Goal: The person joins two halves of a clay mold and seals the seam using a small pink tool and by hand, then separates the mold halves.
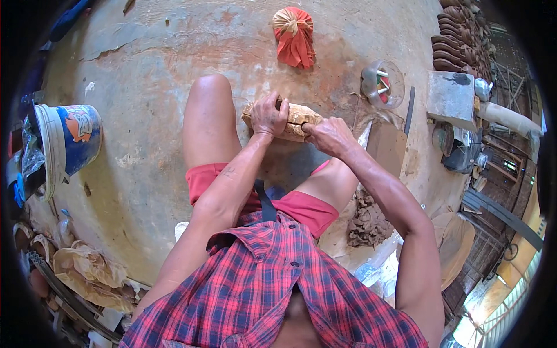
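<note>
A pale brown, worn two-part mould (299, 114) is held up between my knees, with a dark seam running along its side. My left hand (269, 116) wraps over its left part, fingers curled across the top. On its right side, my right hand (329, 137) is closed with the fingertips at the seam. Whatever is inside the mould is hidden. To the right of my right hand lies a flat brown clay slab (385, 148), and a heap of torn clay (369, 222) sits beside my thigh.
Ahead on the concrete floor (151, 69) stands a red and cream cloth bundle (294, 36). A clear bowl (397, 87) with coloured pieces sits right of it, near a dark strip (410, 110). Stacked brown clay pieces (455, 40) and a grey block (449, 98) stand far right; a bucket (78, 139), left.
</note>
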Action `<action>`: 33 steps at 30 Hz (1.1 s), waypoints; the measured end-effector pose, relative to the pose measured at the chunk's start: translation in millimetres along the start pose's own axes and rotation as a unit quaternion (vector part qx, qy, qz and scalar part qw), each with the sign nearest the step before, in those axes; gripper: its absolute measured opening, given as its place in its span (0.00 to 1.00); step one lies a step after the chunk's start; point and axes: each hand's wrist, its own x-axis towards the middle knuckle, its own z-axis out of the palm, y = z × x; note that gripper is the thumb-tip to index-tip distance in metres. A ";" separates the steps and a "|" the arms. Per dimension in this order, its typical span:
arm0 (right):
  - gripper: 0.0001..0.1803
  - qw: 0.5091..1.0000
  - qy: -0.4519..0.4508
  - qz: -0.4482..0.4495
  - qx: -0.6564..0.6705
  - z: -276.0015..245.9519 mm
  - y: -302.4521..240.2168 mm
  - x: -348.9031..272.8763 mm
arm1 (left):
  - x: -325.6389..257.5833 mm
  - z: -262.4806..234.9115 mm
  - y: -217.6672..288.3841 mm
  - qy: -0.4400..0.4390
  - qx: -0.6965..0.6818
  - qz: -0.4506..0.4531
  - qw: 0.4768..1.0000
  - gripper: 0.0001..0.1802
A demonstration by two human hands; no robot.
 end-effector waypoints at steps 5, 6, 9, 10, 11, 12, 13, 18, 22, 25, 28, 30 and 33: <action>0.11 0.997 0.027 0.052 0.042 9.2 -6.1 -0.6 | -1.4 -0.7 1.8 -0.010 -0.012 -0.007 1.000 0.15; 0.11 0.995 0.034 0.067 0.066 10.8 -8.7 -0.6 | -1.0 -0.7 0.7 -0.008 -0.009 -0.005 1.000 0.15; 0.11 0.986 0.082 0.098 0.109 19.5 -11.5 -5.8 | -0.7 -0.2 4.2 -0.007 -0.005 0.000 1.000 0.15; 0.11 0.986 0.083 0.098 0.108 20.6 -14.8 -6.2 | -0.9 -0.5 4.3 -0.006 -0.006 0.001 1.000 0.15; 0.11 0.979 0.089 0.121 0.137 21.3 -19.8 -5.2 | -0.8 -1.6 3.7 -0.007 -0.011 -0.003 1.000 0.15; 0.11 0.971 0.096 0.143 0.166 22.4 -22.3 -3.3 | 0.3 -1.5 3.6 -0.009 -0.017 -0.007 1.000 0.15; 0.15 0.973 0.115 0.123 0.155 25.2 -27.8 -0.8 | -0.7 -1.7 3.0 -0.011 -0.015 -0.009 1.000 0.15; 0.19 0.802 0.015 0.261 0.538 35.6 -48.1 12.3 | -1.7 1.0 3.1 0.000 -0.003 0.011 1.000 0.15; 0.17 0.746 0.149 0.309 0.571 39.3 -69.9 18.9 | -1.4 3.0 0.5 0.004 -0.003 0.006 1.000 0.15; 0.16 0.744 0.169 0.340 0.550 27.2 -79.2 15.5 | -1.3 2.0 -0.3 -0.001 -0.013 0.010 1.000 0.15; 0.15 0.731 0.170 0.338 0.568 28.0 -79.6 16.3 | -1.3 0.3 -1.1 -0.037 0.004 -0.040 0.999 0.14; 0.15 0.708 0.180 0.349 0.587 33.3 -80.7 22.7 | -0.2 0.9 -1.5 0.003 -0.017 0.020 1.000 0.14; 0.14 0.680 0.202 0.378 0.595 40.2 -84.0 26.1 | -1.8 2.2 3.4 -0.003 -0.013 0.014 1.000 0.15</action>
